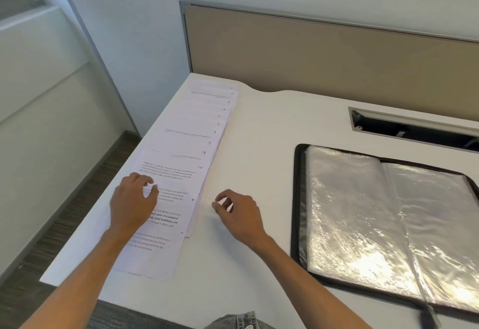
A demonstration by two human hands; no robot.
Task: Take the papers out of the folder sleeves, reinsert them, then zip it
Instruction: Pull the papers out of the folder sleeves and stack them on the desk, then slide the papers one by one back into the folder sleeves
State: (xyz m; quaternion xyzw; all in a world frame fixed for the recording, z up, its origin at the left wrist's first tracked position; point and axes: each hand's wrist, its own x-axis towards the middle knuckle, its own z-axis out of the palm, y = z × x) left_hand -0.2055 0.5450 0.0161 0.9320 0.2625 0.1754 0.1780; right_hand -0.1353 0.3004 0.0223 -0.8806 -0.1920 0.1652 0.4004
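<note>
Our left hand (133, 203) sits on the near end of the papers (181, 168), fingers bent, maybe to slide one sheet up; can't tell if it has one yet. Our right hand (237, 214) hangs over the bare desk (259, 126) w/ loose fingers, holding nothing. The sheets lie in a long row, each one peeking out w/ its number, prob. so we keep them in order. The zip folder (296, 199) lies open on the right, its clear sleeves (344, 212) looking empty & ready.
</note>
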